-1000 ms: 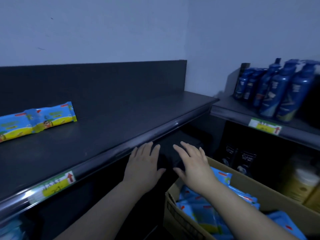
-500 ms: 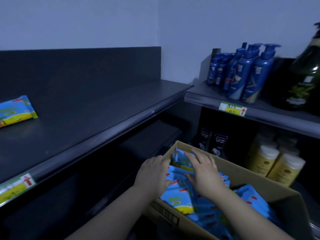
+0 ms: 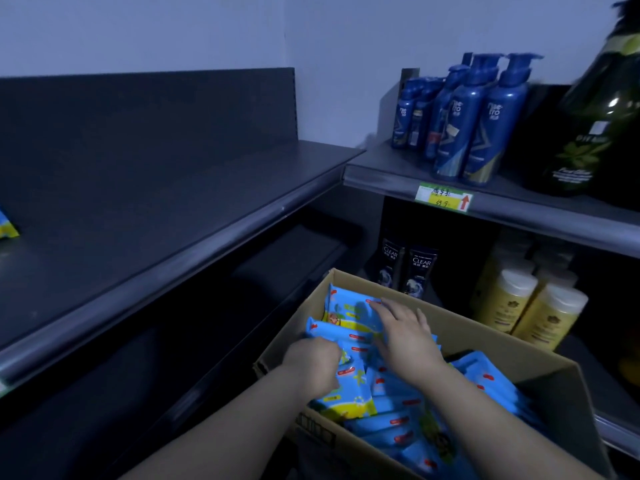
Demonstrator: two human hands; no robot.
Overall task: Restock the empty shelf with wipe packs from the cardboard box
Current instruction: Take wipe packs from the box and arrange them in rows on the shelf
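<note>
An open cardboard box (image 3: 491,336) sits low at the right, filled with several blue and yellow wipe packs (image 3: 349,313). Both hands are inside it. My left hand (image 3: 313,363) has its fingers curled down into the packs near the box's left wall, gripping one. My right hand (image 3: 405,336) lies on the stack with fingers spread over the upright packs at the far end. The dark shelf (image 3: 145,202) stretches to the left, and one wipe pack (image 3: 7,227) shows at its left edge.
A second shelf (image 3: 519,206) at the right carries blue pump bottles (image 3: 478,116) and a dark green bottle (image 3: 588,126). Below stand black shampoo bottles (image 3: 420,268) and yellow bottles (image 3: 540,313). A lower dark shelf (image 3: 287,247) lies beside the box.
Both hands dropped from the shelf's front edge into the box. My view swung right, so the pack on the shelf slid to the left edge. The left fingers curled into the packs.
</note>
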